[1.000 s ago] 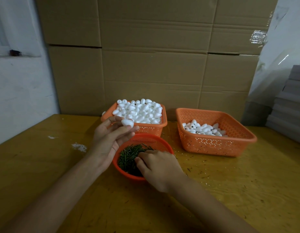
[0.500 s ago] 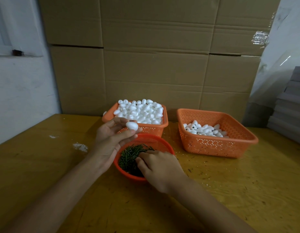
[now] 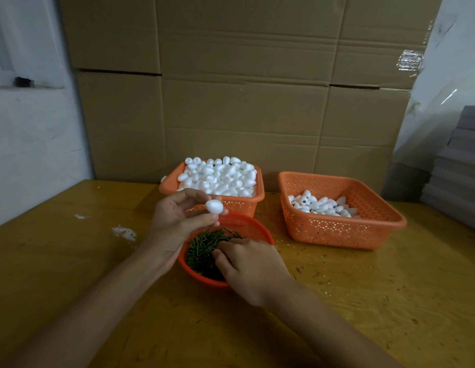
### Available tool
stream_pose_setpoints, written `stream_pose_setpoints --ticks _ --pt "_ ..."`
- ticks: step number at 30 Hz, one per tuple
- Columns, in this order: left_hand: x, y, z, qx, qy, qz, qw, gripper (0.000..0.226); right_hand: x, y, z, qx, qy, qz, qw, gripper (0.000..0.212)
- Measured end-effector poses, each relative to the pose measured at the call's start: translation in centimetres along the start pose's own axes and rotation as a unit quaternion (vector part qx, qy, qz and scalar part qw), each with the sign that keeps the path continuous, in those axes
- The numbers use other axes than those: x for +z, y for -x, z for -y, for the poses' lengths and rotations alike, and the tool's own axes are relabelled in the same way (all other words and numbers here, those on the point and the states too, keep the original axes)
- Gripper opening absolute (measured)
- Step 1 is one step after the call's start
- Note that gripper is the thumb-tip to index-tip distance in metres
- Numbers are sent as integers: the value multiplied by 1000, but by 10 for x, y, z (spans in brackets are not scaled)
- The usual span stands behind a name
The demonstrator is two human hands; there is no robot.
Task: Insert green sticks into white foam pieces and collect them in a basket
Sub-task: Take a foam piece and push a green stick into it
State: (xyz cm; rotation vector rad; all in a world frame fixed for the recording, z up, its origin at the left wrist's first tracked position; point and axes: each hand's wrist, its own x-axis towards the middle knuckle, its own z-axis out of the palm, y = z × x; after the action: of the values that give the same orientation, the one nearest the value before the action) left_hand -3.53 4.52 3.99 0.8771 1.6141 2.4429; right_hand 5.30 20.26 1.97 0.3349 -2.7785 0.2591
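- On the table point(image 3: 364, 288), head view: three orange containers sit in front of a wall of cardboard boxes point(image 3: 244, 102). At back left is the supply basket point(image 3: 239, 205), heaped with blank foam pieces point(image 3: 220, 176). At right is the collecting basket point(image 3: 337, 229), with a shallow layer of finished pieces point(image 3: 321, 205). Nearest is the round bowl point(image 3: 257, 227) of green sticks point(image 3: 201, 248).
- Step in hand, as I judge it: picking one stick for the held foam piece point(image 3: 214, 206).
- To do it well: separate a single stick from the tangle and pinch it near one end. Line it up with the long axis of the foam piece, then push straight in. A slanted push could break out through the side of the soft foam.
- Left hand point(image 3: 177, 221): partly closed, raised just above the far-left part of the bowl. It pinches the foam piece between thumb and fingertips, and the other fingers are loosely spread.
- Right hand point(image 3: 251, 266): back facing up, fingers curled down into the sticks and touching them. The fingertips are hidden, so I cannot tell whether it has caught a stick.
- Progress, judged: early. The supply basket is full and the collecting basket is sparse.
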Motion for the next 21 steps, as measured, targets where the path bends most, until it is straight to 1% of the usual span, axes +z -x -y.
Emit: stream_pose_setpoints --ticks 9,14,21 --pt "1 0 -2 5 -29 3 1000 34 0 -1 0 1 6 4 1000 41" --pt "1 0 0 4 -47 6 999 29 -1 -1 0 0 3 6 1000 43" --pt "1 1 1 12 -48 10 999 31 0 -1 0 3 1 6 1000 42"
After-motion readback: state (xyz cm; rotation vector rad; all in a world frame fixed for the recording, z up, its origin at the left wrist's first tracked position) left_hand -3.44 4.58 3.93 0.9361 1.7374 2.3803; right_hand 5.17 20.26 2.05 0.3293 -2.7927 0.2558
